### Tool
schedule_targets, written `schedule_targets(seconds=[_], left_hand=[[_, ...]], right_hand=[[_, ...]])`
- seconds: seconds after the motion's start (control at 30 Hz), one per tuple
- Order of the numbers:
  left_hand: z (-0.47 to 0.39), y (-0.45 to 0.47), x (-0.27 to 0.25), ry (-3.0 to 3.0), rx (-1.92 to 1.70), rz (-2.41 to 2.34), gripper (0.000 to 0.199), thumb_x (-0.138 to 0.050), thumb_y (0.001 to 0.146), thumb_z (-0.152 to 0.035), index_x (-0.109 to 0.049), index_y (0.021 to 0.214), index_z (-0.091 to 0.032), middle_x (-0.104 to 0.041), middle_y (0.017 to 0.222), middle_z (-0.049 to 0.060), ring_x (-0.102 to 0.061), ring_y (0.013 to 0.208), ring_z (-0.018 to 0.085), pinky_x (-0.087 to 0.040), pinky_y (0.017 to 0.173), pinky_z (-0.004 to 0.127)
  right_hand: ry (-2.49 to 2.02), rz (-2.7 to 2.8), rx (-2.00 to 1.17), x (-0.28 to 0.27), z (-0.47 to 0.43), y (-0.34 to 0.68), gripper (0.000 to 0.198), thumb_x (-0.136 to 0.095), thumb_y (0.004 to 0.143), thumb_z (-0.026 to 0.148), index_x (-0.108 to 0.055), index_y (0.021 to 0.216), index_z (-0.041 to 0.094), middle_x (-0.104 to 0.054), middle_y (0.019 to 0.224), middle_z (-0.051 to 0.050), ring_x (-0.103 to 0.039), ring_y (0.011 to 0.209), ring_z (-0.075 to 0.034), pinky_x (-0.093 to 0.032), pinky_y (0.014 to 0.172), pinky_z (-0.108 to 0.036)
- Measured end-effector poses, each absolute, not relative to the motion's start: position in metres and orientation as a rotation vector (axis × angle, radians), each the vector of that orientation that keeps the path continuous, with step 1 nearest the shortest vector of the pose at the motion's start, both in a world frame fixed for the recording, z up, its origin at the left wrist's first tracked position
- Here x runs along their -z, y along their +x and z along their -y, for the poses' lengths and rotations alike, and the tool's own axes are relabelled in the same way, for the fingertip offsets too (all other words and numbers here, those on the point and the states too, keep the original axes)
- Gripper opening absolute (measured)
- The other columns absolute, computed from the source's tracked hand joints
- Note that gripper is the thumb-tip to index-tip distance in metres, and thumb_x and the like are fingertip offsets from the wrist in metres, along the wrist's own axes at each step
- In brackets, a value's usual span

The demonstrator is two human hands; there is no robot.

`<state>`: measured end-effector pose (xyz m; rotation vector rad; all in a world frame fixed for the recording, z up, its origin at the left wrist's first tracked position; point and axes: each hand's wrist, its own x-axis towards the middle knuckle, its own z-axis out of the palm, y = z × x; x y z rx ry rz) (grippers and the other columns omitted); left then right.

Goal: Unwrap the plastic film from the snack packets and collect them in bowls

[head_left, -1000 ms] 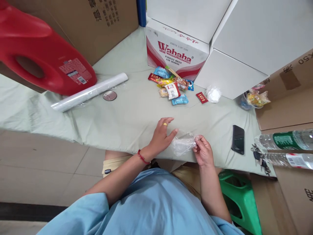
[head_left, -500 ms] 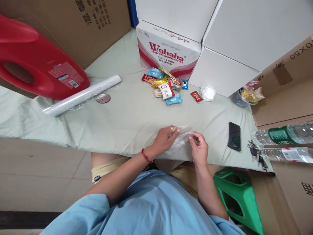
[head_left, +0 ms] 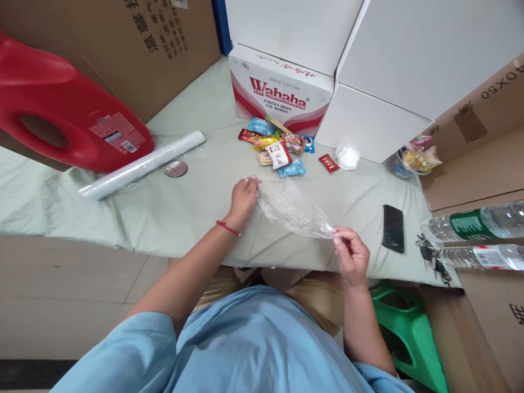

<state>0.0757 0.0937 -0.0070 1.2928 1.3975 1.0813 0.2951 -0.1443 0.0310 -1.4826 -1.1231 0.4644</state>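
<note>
Between my two hands a clear plastic bag [head_left: 292, 210] is stretched out above the cloth-covered table. My left hand [head_left: 244, 199], with a red cord bracelet at the wrist, grips the bag's upper left end. At its lower right end, my right hand [head_left: 351, 252] pinches the film between thumb and fingers. Just beyond the bag lies a pile of small wrapped snacks [head_left: 279, 154], in red, blue, yellow and white packets. A single red packet [head_left: 328, 163] rests to the right of the pile, beside a crumpled clear plastic bundle [head_left: 347, 156].
On the left, a plastic film roll [head_left: 143, 165], a round metal disc [head_left: 176, 169] and a large red jug [head_left: 77, 109]. To the right, a phone [head_left: 393, 228], keys [head_left: 433, 259], water bottles [head_left: 470, 225] and a cup of wrapped sweets [head_left: 417, 159]. A Wahaba-printed carton [head_left: 282, 90] stands behind.
My hands have moved apart, the left one forward and leftward, the right one rightward. The bunched plastic bag is now drawn out between them.
</note>
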Motion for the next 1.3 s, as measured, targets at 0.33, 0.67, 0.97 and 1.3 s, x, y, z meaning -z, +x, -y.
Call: schedule_targets(seconds=[0.33,0.67,0.97,1.3], left_hand=[[-0.040,0.053,0.001,1.639,-1.122,-1.482,0.017,-0.061,0.085,-0.018,-0.062,0.102,-0.021,-0.058,0.113,0.007,-0.062,0.095,0.020,-0.055,0.086,0.037],[-0.047,0.072,0.016,1.982,-0.887,-1.505,0.029,-0.067,0.089,-0.031,-0.071,0.115,-0.019,-0.062,0.123,0.017,-0.051,0.127,0.038,-0.044,0.111,0.059],[-0.033,0.087,0.009,1.854,-0.903,-1.225,0.003,-0.061,0.089,-0.023,-0.063,0.088,-0.021,-0.064,0.106,0.010,-0.064,0.101,0.024,-0.053,0.096,0.043],[-0.060,0.050,0.007,1.245,-0.865,-1.139,0.016,-0.065,0.075,-0.022,-0.055,0.088,-0.022,-0.068,0.075,-0.001,-0.071,0.075,0.018,-0.053,0.078,0.032]], right_hand=[[-1.615,1.119,-0.596,-0.025,0.132,0.246,0.019,-0.062,0.101,0.042,-0.066,0.101,0.023,-0.075,0.129,-0.012,-0.058,0.057,-0.010,-0.050,0.055,-0.028],[-1.465,0.324,-1.060,-0.018,0.128,0.269,0.049,-0.087,0.067,0.053,-0.054,0.089,0.024,-0.071,0.080,0.001,-0.042,0.042,-0.005,-0.023,0.035,-0.017],[-1.784,1.114,0.043,-0.040,0.135,0.269,0.063,-0.074,0.090,0.057,-0.056,0.139,0.022,-0.059,0.136,-0.018,-0.061,0.118,-0.030,-0.054,0.098,-0.047],[-1.717,0.785,-0.610,-0.009,0.056,0.307,0.038,-0.070,0.086,0.057,-0.069,0.098,0.020,-0.068,0.082,-0.002,-0.062,0.073,-0.018,-0.053,0.064,-0.031]])
